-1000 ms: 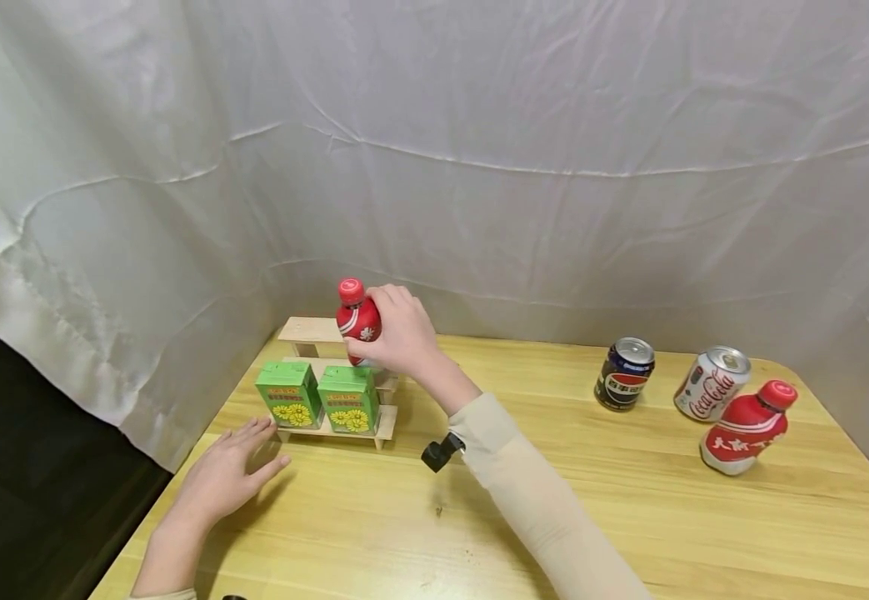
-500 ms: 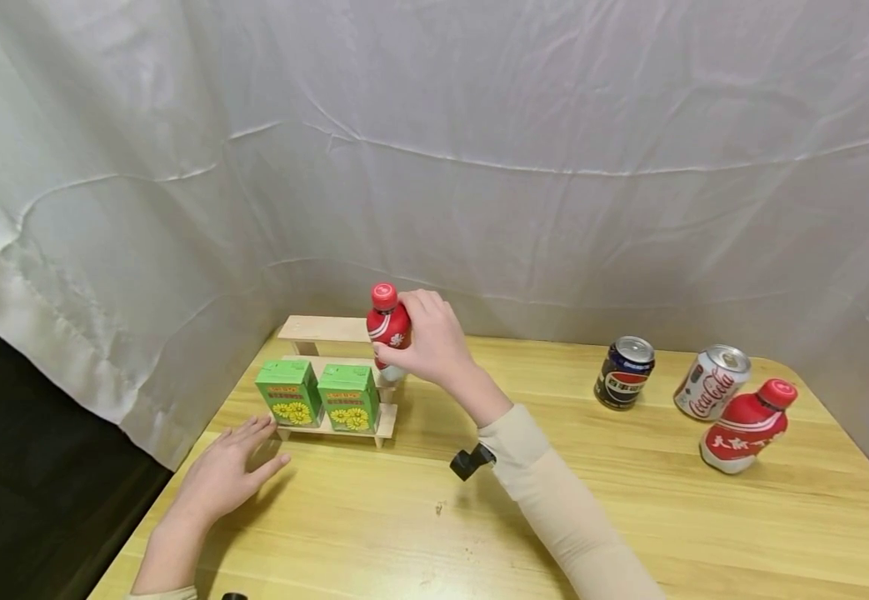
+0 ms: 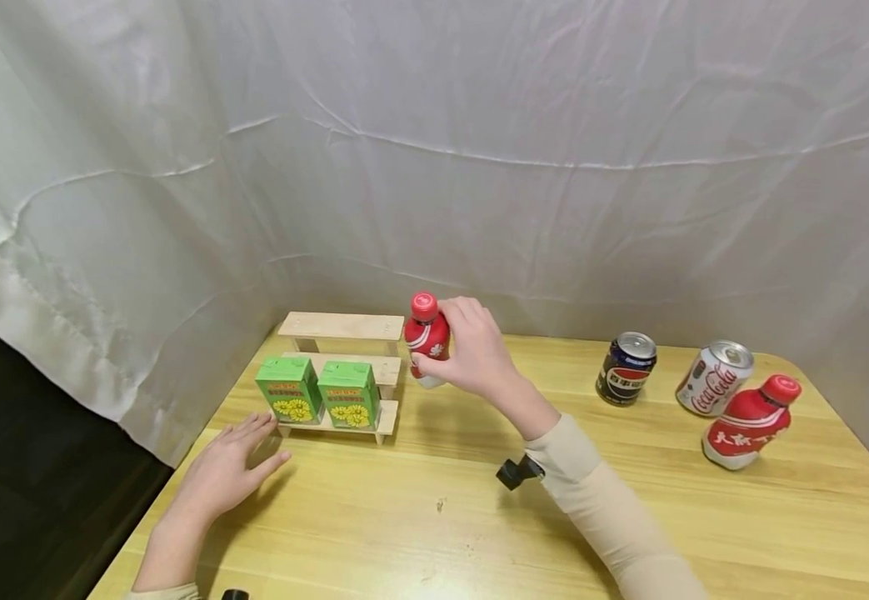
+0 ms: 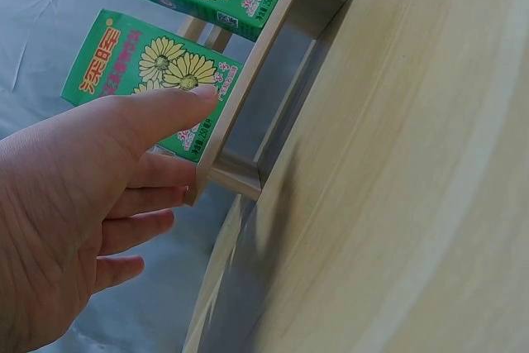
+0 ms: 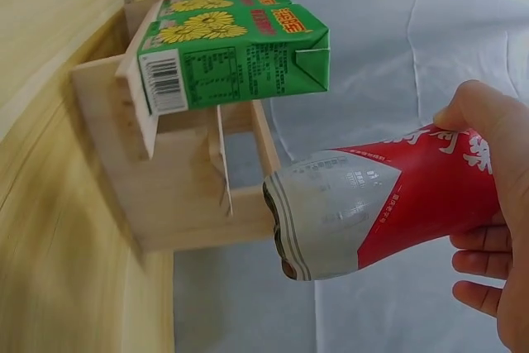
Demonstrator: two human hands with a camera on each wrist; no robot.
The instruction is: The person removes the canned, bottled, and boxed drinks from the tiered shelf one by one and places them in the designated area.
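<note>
In the head view my right hand [image 3: 471, 350] grips a red-capped plastic bottle [image 3: 427, 340] with a red label, held in the air just right of a stepped wooden shelf [image 3: 340, 325]. The right wrist view shows the bottle's clear base [image 5: 331, 212], with thumb and fingers round the red label. Two green drink cartons [image 3: 349, 397] with yellow flowers stand on the shelf's lowest step. My left hand [image 3: 220, 473] is at the shelf's front left corner, its fingers extended. In the left wrist view the left thumb lies over the nearer carton [image 4: 149, 64], and other fingers are by the shelf end.
At the right of the wooden table [image 3: 479, 517] are a dark Pepsi can [image 3: 626, 369], a silver Coca-Cola can [image 3: 715, 378] and another red bottle [image 3: 749, 423]. A grey curtain [image 3: 524, 208] hangs behind the table and along its sides.
My right hand has carried the bottle rightward from over the shelf's steps to beyond its right end. The left hand and the cartons have stayed in place.
</note>
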